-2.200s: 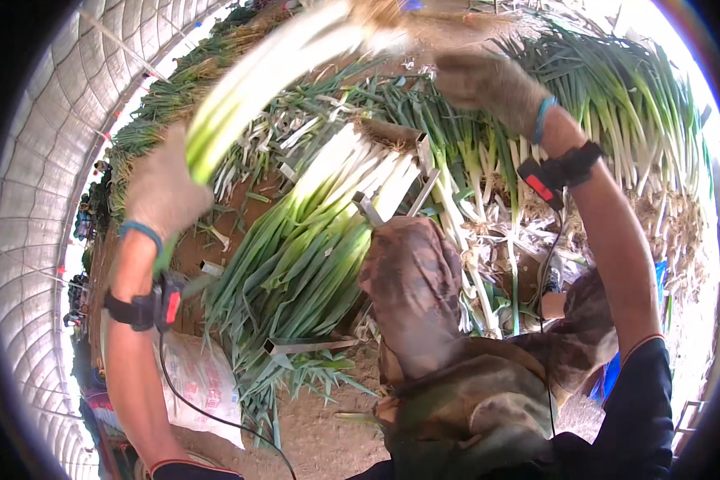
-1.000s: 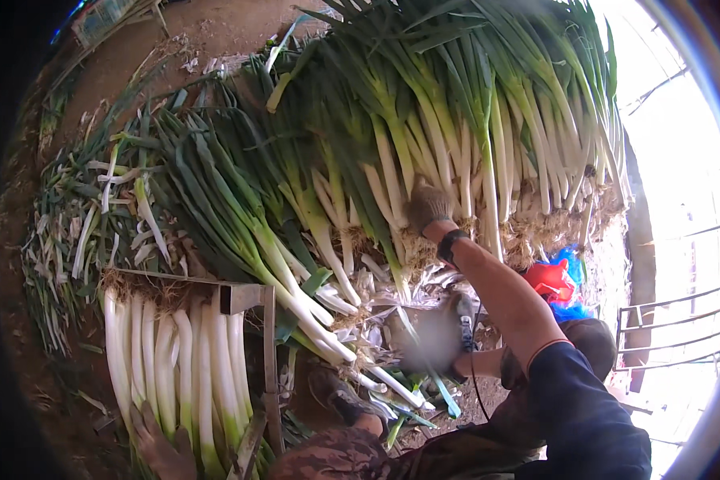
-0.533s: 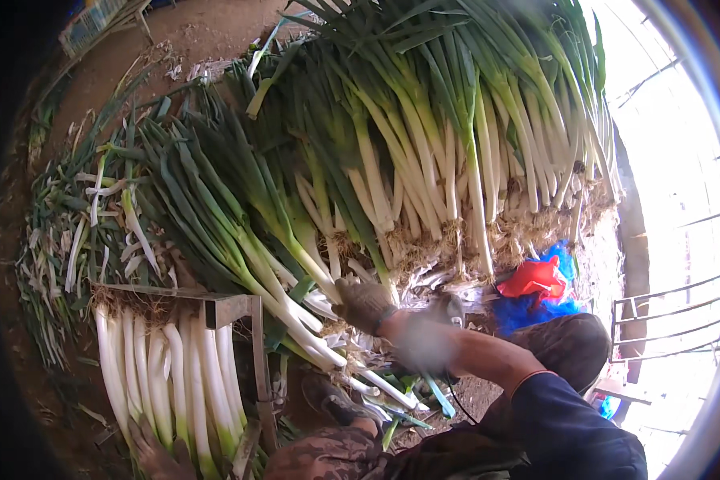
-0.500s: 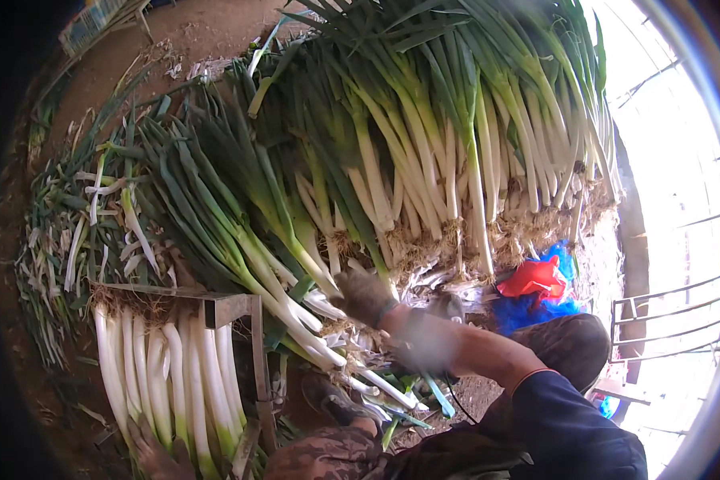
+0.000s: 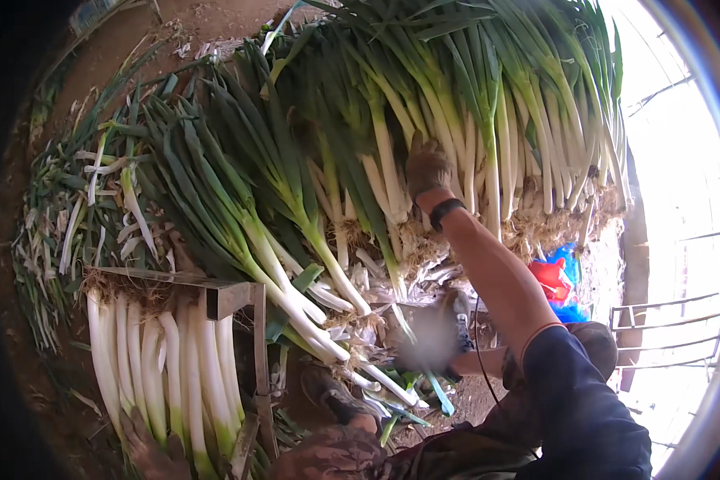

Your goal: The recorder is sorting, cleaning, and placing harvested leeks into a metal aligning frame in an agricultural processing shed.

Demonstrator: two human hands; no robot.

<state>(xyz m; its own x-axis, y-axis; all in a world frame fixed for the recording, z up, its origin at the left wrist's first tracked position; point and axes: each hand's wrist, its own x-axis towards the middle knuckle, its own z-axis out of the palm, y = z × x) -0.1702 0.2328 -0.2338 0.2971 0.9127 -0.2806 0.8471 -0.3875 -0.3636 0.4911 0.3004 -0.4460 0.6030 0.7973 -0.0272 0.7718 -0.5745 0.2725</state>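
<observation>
My right hand [image 5: 430,170], in a brown work glove, reaches into a big pile of leeks [image 5: 500,152] lying side by side with their roots toward me. Its fingers curl closed around a leek stalk [image 5: 406,128] there; the fingertips are partly hidden. At the lower left, my gloved left hand [image 5: 150,448] rests with fingers stretched out on the green-white part of a row of leeks [image 5: 164,360]. That row lies in a metal frame [image 5: 232,298], roots at its upper bar. Several separate leeks [image 5: 276,280] lie between the frame and the pile.
Trimmed leaves and scraps [image 5: 52,248] cover the ground at the left. Red and blue plastic bags [image 5: 554,280] lie right of my forearm, near metal railings [image 5: 668,324]. A dark cable [image 5: 478,344] hangs by my right arm. My shoe [image 5: 334,396] is beside the frame.
My right hand has moved up and away, from the root end of a separate leek to the stalks in the pile. My left hand stays on the leeks in the frame.
</observation>
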